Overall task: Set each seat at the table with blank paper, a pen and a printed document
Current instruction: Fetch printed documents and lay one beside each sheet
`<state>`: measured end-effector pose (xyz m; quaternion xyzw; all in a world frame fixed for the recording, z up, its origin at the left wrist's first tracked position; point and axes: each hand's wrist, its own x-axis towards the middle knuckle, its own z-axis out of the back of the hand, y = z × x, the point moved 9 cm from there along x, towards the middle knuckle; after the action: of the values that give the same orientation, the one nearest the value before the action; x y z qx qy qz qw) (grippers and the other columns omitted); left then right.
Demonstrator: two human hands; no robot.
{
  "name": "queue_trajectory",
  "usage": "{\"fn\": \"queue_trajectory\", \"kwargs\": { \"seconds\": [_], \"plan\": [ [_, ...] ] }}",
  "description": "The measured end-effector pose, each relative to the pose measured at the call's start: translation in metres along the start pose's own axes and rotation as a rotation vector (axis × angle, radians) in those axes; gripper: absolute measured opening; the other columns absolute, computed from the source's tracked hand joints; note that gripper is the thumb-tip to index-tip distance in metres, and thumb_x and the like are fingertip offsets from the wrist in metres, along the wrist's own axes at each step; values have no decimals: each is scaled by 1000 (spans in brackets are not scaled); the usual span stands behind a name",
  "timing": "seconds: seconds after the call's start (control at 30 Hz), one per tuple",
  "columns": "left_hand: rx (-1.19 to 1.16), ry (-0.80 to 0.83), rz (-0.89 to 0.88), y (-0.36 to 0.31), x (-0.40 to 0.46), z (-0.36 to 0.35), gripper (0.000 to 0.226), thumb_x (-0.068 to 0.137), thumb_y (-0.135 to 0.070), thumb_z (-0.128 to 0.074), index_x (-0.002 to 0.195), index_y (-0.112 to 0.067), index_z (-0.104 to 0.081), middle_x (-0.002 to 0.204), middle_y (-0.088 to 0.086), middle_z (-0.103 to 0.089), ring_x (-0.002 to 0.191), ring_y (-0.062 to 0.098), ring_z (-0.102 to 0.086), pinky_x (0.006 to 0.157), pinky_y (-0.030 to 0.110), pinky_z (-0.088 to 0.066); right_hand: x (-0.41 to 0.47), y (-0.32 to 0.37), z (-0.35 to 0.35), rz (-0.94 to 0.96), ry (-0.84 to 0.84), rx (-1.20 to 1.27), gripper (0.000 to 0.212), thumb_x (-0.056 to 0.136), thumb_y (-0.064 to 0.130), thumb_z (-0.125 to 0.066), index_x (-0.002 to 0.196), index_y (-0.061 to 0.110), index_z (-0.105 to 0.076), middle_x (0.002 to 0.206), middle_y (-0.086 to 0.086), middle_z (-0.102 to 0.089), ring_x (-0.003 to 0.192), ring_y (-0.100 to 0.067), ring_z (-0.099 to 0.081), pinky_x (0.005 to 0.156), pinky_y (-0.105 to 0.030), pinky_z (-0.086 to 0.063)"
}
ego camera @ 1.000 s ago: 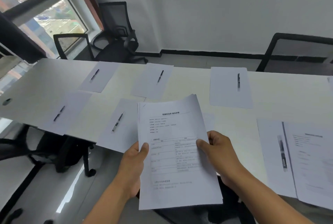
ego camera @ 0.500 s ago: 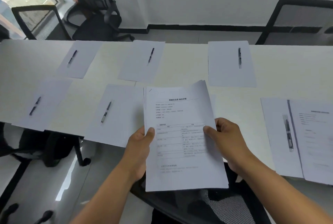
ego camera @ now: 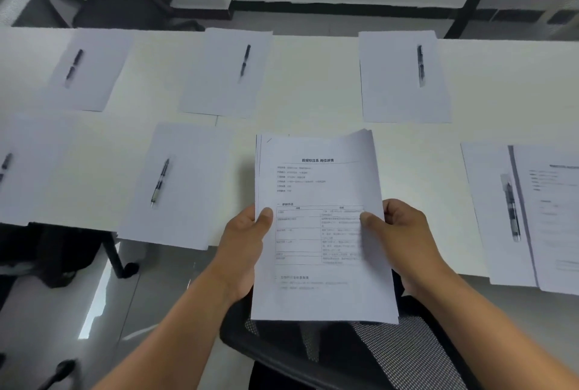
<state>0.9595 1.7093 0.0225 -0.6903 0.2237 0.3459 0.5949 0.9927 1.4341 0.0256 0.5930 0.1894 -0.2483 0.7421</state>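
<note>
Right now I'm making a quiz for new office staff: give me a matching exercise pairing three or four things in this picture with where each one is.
Things:
1. stack of white printed documents
2. black pen with a clear barrel
3. black mesh office chair
4. single white printed document

Places:
A. below the held papers, at the near table edge
B. on the table at far right, partly over a blank sheet
C. between the left hand and right hand
D. on a blank white sheet, left of the hands

Pairs: 1-C, 2-D, 3-A, 4-B
</note>
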Motion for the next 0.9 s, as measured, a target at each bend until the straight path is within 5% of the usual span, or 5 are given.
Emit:
{"fn": "queue_trajectory", "kwargs": {
  "seconds": [0.63,0.9],
  "plan": [
    [-16,-3,2,-16,8,7,29,117,-29,-50,133,-26,-74,127,-2,-81,119,24,-78,109,56,-57,18,14,-15,22,30,-11,13,101,17,-68,91,9,-73,94,-7,-80,86,-32,-78,72,-42,-60],
    [-2,7,19,-18,15,4,34,118,-35,-43,136,-28,-71,127,-5,-81,111,17,-80,81,35,-64,30,11,-16,9,55,20,19,104,17,-66,96,1,-74,100,-17,-79,85,-36,-77,78,-48,-62]
  ]
}}
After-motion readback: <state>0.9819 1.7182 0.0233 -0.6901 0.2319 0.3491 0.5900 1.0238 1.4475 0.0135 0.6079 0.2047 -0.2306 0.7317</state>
